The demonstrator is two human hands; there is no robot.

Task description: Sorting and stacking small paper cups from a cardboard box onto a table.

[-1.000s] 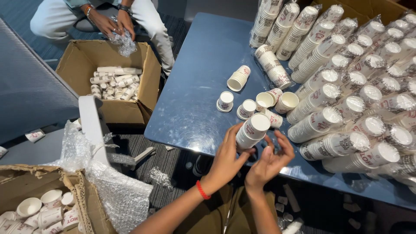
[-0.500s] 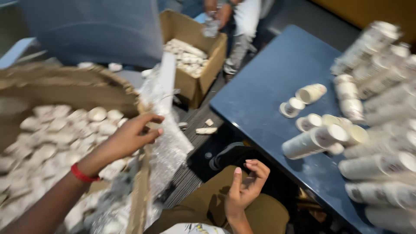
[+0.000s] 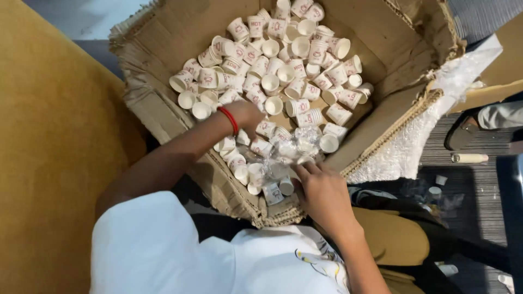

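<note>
A large open cardboard box point(image 3: 163, 117) lies below me, filled with several small white paper cups point(image 3: 283, 65) with red print. My left hand point(image 3: 246, 113), a red band on its wrist, reaches into the box and lies on the cups near the middle; its fingers are hidden among them. My right hand point(image 3: 321, 190) is at the box's near edge, its fingertips touching a crumpled clear plastic wrapper point(image 3: 294, 149) that lies over some cups. Neither hand visibly lifts anything.
A yellow surface point(image 3: 49, 163) fills the left side. White bubble wrap point(image 3: 414, 136) hangs over the box's right flap. On the dark floor at the right are another person's shoe point(image 3: 463, 133), a short stack of cups point(image 3: 468, 158) and loose cups point(image 3: 438, 185).
The view has swung from the blue table down onto the box. My left hand went from the box's flap into the cups. My right hand came from mid-air to the box's near edge.
</note>
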